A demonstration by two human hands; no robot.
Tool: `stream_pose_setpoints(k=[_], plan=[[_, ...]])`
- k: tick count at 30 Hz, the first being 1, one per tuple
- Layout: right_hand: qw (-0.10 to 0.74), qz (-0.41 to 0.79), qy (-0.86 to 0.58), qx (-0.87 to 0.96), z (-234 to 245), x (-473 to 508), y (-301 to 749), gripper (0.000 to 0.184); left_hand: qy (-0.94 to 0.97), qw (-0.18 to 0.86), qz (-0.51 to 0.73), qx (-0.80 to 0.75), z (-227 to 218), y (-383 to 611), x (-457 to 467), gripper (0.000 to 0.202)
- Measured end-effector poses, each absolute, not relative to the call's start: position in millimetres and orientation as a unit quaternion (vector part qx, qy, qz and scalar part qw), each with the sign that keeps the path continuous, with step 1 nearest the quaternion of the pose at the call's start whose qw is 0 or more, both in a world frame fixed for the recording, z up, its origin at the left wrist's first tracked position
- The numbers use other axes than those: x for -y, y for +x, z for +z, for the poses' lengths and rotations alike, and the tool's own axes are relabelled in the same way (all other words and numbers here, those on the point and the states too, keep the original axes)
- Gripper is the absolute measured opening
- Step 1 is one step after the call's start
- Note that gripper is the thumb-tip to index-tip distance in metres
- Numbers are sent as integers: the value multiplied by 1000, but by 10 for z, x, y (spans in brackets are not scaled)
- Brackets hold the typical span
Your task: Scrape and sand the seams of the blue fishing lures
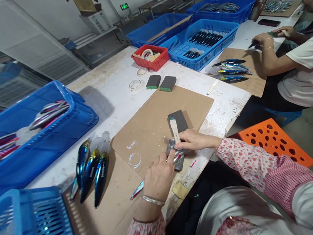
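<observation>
Left hand (159,174) is lying back-up near the worktop's front edge, its fingers bending close together and pressing onto a silvery lure (177,157). The thumb is hiding from view; cannot tell whether those fingers are pinching the lure or only bearing down on it. A pointed blue-and-pink tip (137,189) is poking out beside the left wrist; cannot tell if it is belonging to the same lure.

Right hand (193,139) is coming in from the other side, its fingers pinching a pale-handled tool (175,130). The two hands are nearly meeting over the lure, with a dark slab (180,166) partly showing beneath.

Just beyond, a dark block (182,121) is lying on the cardboard sheet (149,129), the tool's far end overlapping it in view. Two green-sided blocks (168,84) are sitting side by side at the sheet's far edge; a tape roll (139,86) is lying nearby on the worktop (117,110), and a red tray (155,64) is standing behind.

To the left, a cluster of dark blue lures (91,171) is resting on cardboard, between a blue crate (50,142) and the hands. On the right, a co-worker (309,56) is handling something dark near more blue lures (232,69). An orange stool (275,144) is standing below the worktop's edge.
</observation>
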State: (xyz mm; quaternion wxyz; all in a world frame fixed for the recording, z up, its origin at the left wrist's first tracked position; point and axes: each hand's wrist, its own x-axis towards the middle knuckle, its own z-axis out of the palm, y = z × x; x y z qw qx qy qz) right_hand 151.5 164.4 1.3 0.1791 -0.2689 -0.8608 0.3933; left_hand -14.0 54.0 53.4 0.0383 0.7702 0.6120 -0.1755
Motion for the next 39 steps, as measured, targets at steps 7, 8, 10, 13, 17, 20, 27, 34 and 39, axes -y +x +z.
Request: stream_pose_setpoints(k=[7,8,10,13,17,20,27,34,39], plan=[[198,355,-296,865,-30,-1596,1483,29,769,28,-201,-606,549,-132,-547,48],[199,350,-304,863,-35,-1588,1478,29,768,27,-204,-606,557,-126,-547,48],[199,353,-322,856,-40,-1576,1473,29,767,25,-206,-607,571,-115,-545,47],[191,403,-332,831,-26,-1578,1488,26,769,15,-201,-606,586,-104,-540,46],[173,465,-312,810,26,-1609,1527,25,769,16,-202,-606,602,-107,-542,45],[169,458,-301,819,44,-1622,1528,25,770,22,-203,-605,605,-114,-548,45],[307,445,-355,763,-107,-1533,1446,29,766,49,-166,-619,573,-148,-537,44],[490,469,-301,670,-84,-1404,1545,28,733,162,-55,-658,529,-329,-622,38],[474,354,-246,768,-147,-1339,1565,17,723,238,25,-649,450,-471,-718,38]])
